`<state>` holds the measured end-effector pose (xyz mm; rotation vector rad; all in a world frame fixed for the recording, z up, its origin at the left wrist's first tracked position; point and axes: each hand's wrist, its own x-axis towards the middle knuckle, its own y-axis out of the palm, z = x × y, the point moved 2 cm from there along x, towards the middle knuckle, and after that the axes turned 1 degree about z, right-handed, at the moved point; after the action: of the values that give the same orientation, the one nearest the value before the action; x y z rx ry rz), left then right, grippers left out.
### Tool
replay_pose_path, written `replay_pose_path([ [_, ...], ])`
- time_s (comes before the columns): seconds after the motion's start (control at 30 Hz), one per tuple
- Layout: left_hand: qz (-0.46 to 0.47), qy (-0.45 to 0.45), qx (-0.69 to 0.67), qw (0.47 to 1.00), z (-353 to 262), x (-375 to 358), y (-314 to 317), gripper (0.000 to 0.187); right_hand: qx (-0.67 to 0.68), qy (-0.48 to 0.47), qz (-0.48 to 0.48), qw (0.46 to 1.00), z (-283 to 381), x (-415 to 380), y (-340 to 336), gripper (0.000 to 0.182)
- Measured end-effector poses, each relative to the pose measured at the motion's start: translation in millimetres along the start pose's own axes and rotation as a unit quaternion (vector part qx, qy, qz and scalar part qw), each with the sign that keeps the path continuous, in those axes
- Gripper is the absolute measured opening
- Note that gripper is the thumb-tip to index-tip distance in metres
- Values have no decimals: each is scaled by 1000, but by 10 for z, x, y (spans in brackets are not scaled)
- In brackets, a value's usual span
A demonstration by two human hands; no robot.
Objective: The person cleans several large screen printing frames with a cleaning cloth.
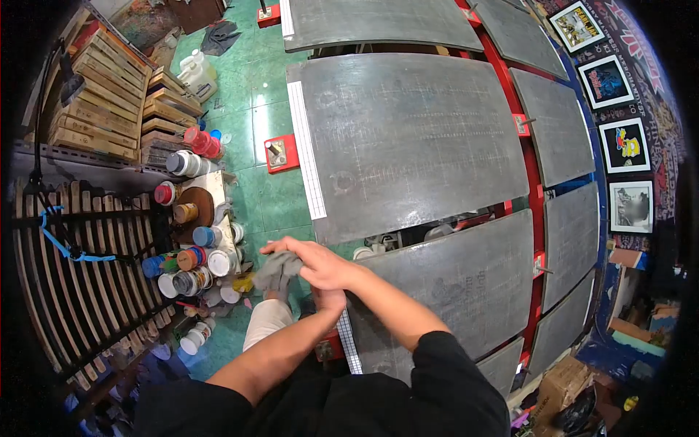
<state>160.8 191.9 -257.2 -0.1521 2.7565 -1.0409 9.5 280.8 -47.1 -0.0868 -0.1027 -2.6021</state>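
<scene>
My right hand reaches across to the left, its fingers curled over a crumpled grey cloth. Close beneath it is my left hand, bent at the wrist and touching or nearly touching the right one. The left fingers are mostly hidden behind the right hand, so their hold cannot be made out. Both hands are above the floor, at the left edge of a grey flat board with faint dark print marks. A white gridded strip runs along that edge.
More grey boards rest on a red metal frame ahead and right. Paint tubs crowd a low shelf on the left. Wooden frames are stacked behind, near a white jug. Framed pictures hang at right.
</scene>
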Motion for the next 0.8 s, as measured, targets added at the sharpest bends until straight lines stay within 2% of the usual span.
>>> replay_pose_path([
  [0.03, 19, -36, -130, 991, 16, 1, 0, 49, 1, -3, 0, 1000, -17, -71, -18, 52],
  [0.07, 40, -73, -256, 963, 1, 34, 16, 53, -65, 19, -126, 990, -65, -228, -154, 51],
  [0.1, 82, -161, -130, 975, -966, 268, -617, 62, -128, 45, -250, 959, -63, -439, -319, 50],
  [0.13, 83, -199, -132, 967, -987, 285, -613, 70, -182, 51, -333, 924, 241, -667, -623, 47],
  [0.17, 89, -197, -123, 969, -1033, 302, -643, 70, -330, 67, -420, 843, -79, -1132, -953, 56],
  [0.2, 93, -194, -114, 970, -1072, 313, -670, 71, 64, 173, -641, 745, -177, -1673, -1301, 41],
  [0.23, 96, -195, -113, 970, -1068, 307, -668, 71, -24, -23, -687, 726, -22, -1964, -1475, 42],
  [0.27, 88, -188, -110, 972, -1051, 306, -652, 72, -398, 130, -674, 609, -67, -2668, -1818, 53],
  [0.3, 81, -180, -106, 974, -1030, 321, -630, 73, -137, -20, -788, 600, 90, -3128, -1893, 44],
  [0.33, 88, -179, -100, 975, -994, 342, -601, 73, -337, 84, -829, 439, 187, -3647, -1875, 37],
  [0.4, 73, -182, -106, 975, -911, 317, -561, 75, -410, 206, -834, 305, 161, -4452, -1786, 36],
  [0.47, 74, -177, -121, 974, -1067, 303, -627, 76, -339, 345, -797, 361, -103, -4926, -1720, 41],
  [0.5, 61, -171, -141, 973, -1122, 322, -653, 78, -467, 303, -752, 353, -341, -4988, -1697, 36],
  [0.57, 67, -196, -144, 968, -1084, 324, -619, 79, -485, 261, -709, 440, -229, -4488, -1488, 29],
  [0.63, 80, -248, -198, 945, -884, 347, -536, 80, -503, 160, -618, 582, -184, -3590, -1110, 19],
  [0.67, 85, -241, -193, 947, -926, 346, -681, 80, -505, 137, -562, 640, -83, -2986, -785, 22],
  [0.7, 167, -353, -380, 838, -1056, 329, -826, 80, -396, 144, -500, 756, -107, -2508, -384, 27],
  [0.73, 240, -443, -541, 673, -1153, 329, -935, 83, -334, 63, -396, 853, -123, -2107, -66, 31],
  [0.77, 297, -378, -564, 671, -774, 373, -954, 86, -207, 25, -338, 918, -152, -1736, 349, 30],
  [0.8, 305, -372, -561, 674, -293, 462, -980, 86, -45, 32, -288, 956, -145, -1442, 738, 30],
])
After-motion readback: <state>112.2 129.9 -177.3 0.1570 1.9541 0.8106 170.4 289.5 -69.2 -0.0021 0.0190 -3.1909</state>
